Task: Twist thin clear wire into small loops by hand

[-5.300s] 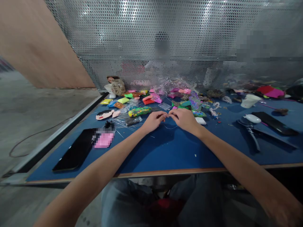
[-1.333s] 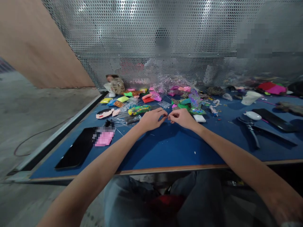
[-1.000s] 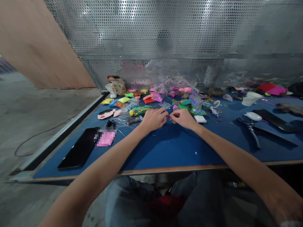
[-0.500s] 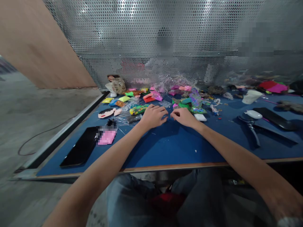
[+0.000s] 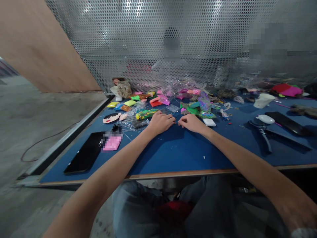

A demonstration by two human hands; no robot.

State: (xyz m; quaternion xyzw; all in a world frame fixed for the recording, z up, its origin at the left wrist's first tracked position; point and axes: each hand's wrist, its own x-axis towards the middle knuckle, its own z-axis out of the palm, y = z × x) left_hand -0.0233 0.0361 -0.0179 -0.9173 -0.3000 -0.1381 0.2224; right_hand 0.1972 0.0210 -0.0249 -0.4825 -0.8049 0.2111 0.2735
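Two hands at work over a blue counter (image 5: 178, 158), seen from the head camera. The left hand (image 5: 161, 122) lies palm down with its fingers bent; the right hand (image 5: 192, 122) has its thumb and forefinger drawn together. Whether either holds anything cannot be told at this scale. Compared with the view 5.3 s earlier, when the fingertips meet above a fine curved strand, a narrow gap now separates the hands, the left fingers are less pinched, and the strand can no longer be made out. Nearest the left hand are a yellow-and-green packet (image 5: 144, 114), just behind it, and, to its left, a dark packet (image 5: 140, 124) among thin wires (image 5: 127, 126). Nearest the right hand are a white packet (image 5: 209, 122) and, behind that, a green patterned packet (image 5: 207, 115). At the far right, a brownish mass (image 5: 307, 111) lies where a smaller brown lump shows 5.3 s earlier; the pliers (image 5: 265, 140) and the black phone-like slab (image 5: 84, 153) keep their places. Lettering: the pink packet (image 5: 112, 143) is blurred, and any print on the patterned packets is too small to read.
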